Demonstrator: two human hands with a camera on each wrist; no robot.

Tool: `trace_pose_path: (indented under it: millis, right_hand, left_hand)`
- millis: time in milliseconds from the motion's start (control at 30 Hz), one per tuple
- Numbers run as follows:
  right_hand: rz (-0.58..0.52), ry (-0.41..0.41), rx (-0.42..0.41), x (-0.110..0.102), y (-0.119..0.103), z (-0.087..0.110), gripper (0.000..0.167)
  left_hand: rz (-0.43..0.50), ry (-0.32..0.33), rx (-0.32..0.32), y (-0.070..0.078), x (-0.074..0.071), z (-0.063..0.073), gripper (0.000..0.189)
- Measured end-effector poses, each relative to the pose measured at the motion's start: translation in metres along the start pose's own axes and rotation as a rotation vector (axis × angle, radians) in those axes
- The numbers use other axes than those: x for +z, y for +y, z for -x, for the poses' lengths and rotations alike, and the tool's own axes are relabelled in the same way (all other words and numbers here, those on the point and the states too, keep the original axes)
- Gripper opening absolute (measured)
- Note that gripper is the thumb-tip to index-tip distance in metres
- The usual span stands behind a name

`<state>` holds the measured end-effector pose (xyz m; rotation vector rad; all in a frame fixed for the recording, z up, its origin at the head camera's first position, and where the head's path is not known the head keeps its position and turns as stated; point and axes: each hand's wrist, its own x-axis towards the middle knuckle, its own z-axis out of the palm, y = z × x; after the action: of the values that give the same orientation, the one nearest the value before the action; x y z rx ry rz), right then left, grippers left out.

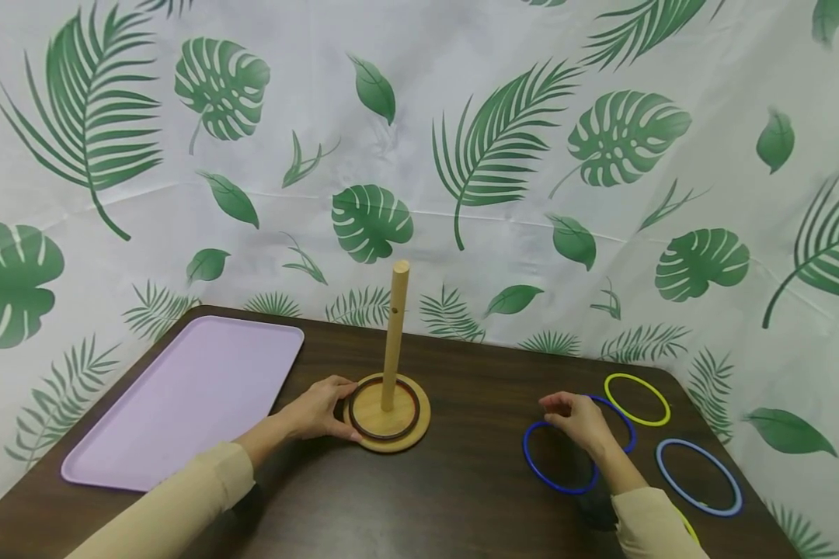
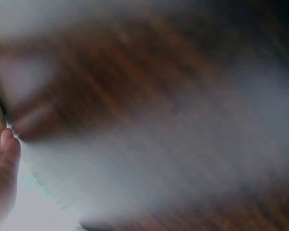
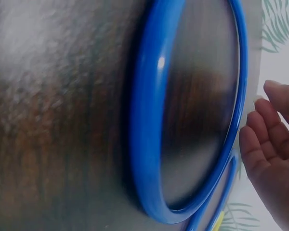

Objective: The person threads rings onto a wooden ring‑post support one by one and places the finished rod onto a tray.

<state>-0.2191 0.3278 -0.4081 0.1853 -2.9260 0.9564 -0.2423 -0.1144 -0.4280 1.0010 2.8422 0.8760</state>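
A wooden stand has a round base with an upright peg. Lying on the base around the peg is a dark red-brown ring. My left hand holds the base's left edge, thumb at the front and fingers behind. In the left wrist view only part of that hand shows at the left edge, and the rest is blurred. My right hand hovers over two dark blue rings, the nearer one and the farther one. Its fingers are loosely bent with nothing between them.
On the right of the dark table lie a yellow ring and a light blue ring. Another yellow ring is mostly hidden by the right sleeve. A pale purple tray lies on the left. Leaf-print cloth hangs behind.
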Motion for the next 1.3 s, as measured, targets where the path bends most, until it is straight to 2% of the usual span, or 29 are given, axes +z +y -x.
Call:
trace_pose_path:
  millis: [133, 400, 1067, 1300]
  right_hand:
    - [0.014, -0.022, -0.019, 0.001, 0.002, 0.001, 0.019]
    - [0.037, -0.031, -0.001, 0.005, 0.004, 0.001, 0.018]
    - [0.093, -0.006, -0.047, 0.014, 0.004, -0.004, 0.009]
    - [0.132, 0.02, -0.032, 0.013, 0.0, -0.003, 0.006]
  left_hand:
    - [0.003, 0.0, -0.004, -0.001, 0.001, 0.0, 0.084]
    - [0.005, 0.0, -0.009, -0.001, 0.0, 0.0, 0.085]
    - [-0.006, 0.005, -0.001, 0.002, 0.0, 0.001, 0.084]
    - [-0.003, 0.007, 0.002, 0.001, 0.0, 0.001, 0.085]
